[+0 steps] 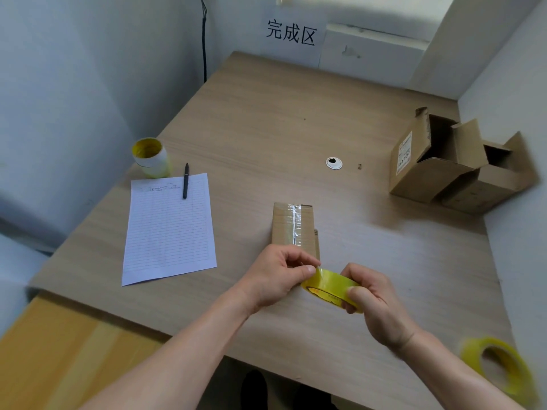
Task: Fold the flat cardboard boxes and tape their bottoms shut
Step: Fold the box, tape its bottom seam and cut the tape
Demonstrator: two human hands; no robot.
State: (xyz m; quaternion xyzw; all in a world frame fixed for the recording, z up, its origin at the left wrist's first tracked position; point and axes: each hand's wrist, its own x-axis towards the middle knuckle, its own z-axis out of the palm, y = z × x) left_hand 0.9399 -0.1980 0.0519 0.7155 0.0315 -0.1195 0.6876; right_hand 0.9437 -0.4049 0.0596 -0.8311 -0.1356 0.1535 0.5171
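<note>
Cardboard box (288, 229) just beyond the grip, seam taped.
We grip the yellow tape roll (331, 287) in our right hand (376, 300); our left hand (278, 276) pinches its loose end.

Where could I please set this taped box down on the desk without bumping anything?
The widest bare patch is the back of the desk, between the wall sign, lined sheet, grommet and open boxes. It is crowded around the left hand, right hand and tape roll.
</note>
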